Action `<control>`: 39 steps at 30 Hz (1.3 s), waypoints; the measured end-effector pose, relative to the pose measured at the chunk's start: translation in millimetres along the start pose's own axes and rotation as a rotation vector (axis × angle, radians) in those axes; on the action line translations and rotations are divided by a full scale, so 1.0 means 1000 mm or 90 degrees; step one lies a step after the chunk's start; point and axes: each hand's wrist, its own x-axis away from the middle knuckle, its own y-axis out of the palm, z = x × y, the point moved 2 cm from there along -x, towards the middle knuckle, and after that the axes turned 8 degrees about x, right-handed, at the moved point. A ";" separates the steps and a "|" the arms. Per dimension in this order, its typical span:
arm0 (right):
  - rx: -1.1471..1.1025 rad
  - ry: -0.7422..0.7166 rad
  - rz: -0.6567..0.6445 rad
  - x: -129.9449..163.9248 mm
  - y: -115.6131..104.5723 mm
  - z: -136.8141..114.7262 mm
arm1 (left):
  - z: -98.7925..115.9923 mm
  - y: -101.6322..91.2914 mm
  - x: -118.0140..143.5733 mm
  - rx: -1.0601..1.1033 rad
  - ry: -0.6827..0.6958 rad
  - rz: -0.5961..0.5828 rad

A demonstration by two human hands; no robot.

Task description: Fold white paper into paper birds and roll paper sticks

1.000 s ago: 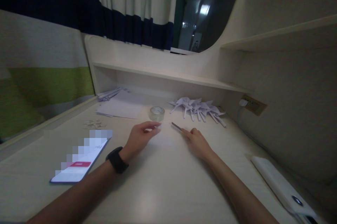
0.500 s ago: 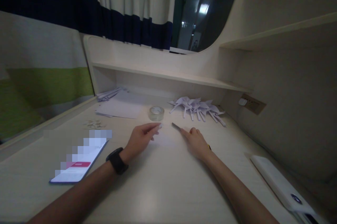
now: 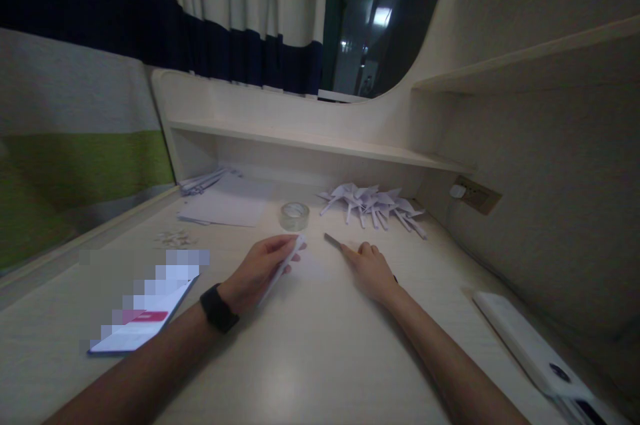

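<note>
Plenty of folded paper bits are already piled at the back of the desk, under the shelf. As far as I can judge, that's the finished lot. A stack of flat sheets sits back left, not folded yet, so there looks to be a fair amount left.

The piece in progress is a white strip. The left hand has its fingers closed around it, tilted, with the far tip poking out past the fingertips and the near end down by the desk. It's still a plain narrow piece, nothing like the spiky ones in the pile.

The right hand rests on the desk just beside it, fingers curled together on a thin dark sliver that sticks out toward the tape roll. It's too dim to tell what the sliver is, maybe a blade or a flat stick.

Other stuff around:
- a few small white scraps sit left of the tape
- a phone lies lit up near the left forearm
- there's a dark watch on the left wrist
- a long white gadget lies at the right edge
- an outlet is on the side wall
</note>
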 end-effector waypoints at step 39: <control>-0.791 0.187 0.187 -0.023 0.015 0.032 | -0.003 0.083 -0.127 -0.311 0.118 -0.344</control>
